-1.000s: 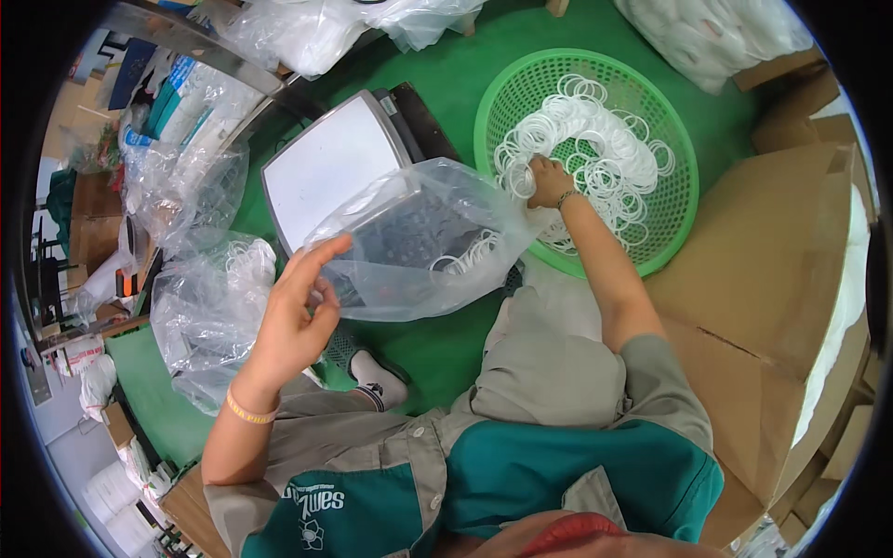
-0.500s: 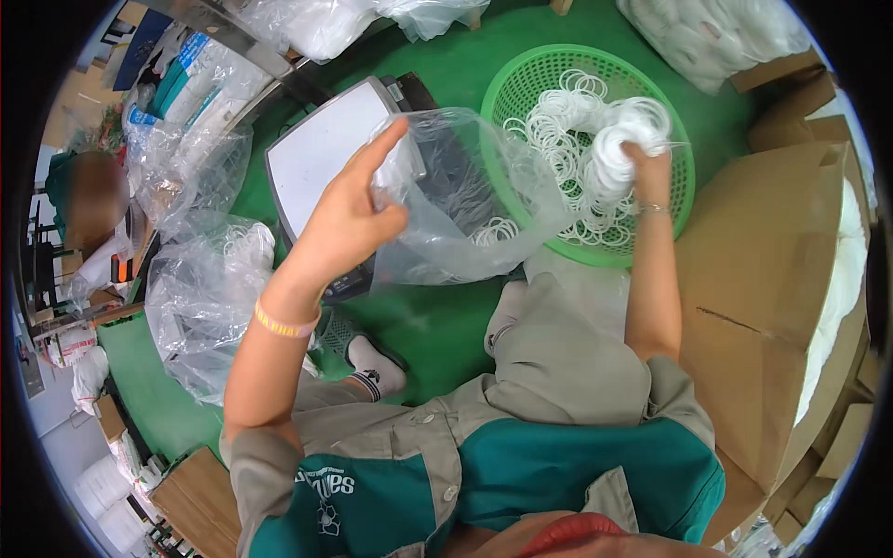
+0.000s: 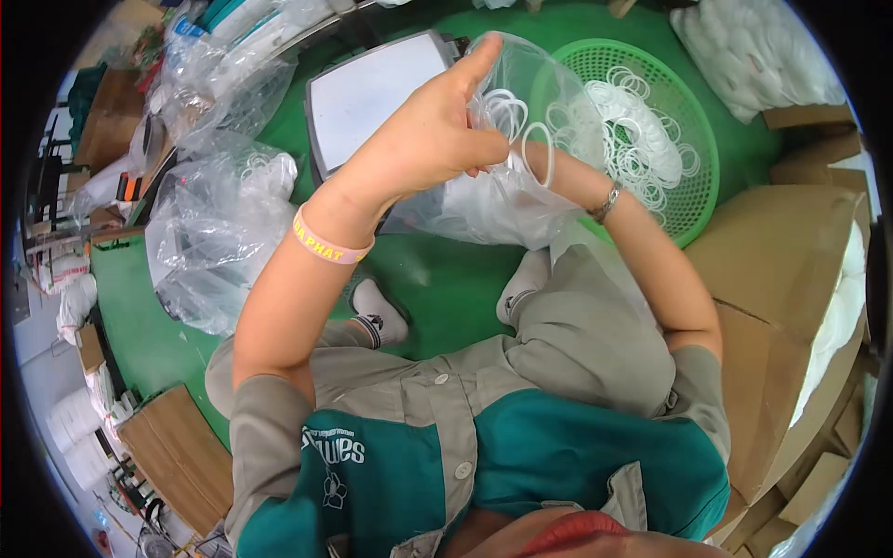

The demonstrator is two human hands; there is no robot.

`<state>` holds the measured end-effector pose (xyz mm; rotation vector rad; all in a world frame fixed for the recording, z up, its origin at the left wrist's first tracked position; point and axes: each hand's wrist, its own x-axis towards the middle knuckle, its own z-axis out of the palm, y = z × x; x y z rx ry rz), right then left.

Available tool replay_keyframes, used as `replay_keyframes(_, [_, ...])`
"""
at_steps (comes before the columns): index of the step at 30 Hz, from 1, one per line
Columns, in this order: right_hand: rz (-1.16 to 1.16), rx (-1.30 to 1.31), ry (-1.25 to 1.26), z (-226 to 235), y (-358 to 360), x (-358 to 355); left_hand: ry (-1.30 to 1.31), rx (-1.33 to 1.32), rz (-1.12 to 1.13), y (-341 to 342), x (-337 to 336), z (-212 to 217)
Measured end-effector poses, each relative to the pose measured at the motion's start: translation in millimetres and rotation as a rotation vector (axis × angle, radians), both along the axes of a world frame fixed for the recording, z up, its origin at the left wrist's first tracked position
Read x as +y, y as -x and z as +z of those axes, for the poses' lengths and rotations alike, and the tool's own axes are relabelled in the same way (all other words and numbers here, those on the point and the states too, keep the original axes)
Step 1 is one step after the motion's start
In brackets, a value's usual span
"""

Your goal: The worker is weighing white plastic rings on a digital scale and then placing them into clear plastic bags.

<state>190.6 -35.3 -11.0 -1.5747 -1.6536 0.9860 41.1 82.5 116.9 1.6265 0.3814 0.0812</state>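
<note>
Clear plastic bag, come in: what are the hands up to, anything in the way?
Left hand at mouth of clear plastic bag. Right hand at thin white rings, fingers mostly hidden. More rings in round green mesh basket. Left hand partly blocks view.

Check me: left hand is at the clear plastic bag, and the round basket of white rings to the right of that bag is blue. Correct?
One error: the basket is green, not blue, as the head view shows. The rest holds: left hand at the clear plastic bag, round basket of white rings to its right.
</note>
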Motion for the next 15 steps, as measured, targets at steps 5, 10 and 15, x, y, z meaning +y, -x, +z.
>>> replay_keyframes(5, [0.212,-0.466,0.022,98,-3,21,-0.067,-0.213,0.142,40,10,38])
replay_keyframes(10, [0.394,-0.76,0.058,196,29,74,0.61,-1.14,-0.645,55,82,70])
replay_keyframes(15, [0.191,-0.932,0.003,258,43,106,-0.344,-0.575,0.452,95,61,147])
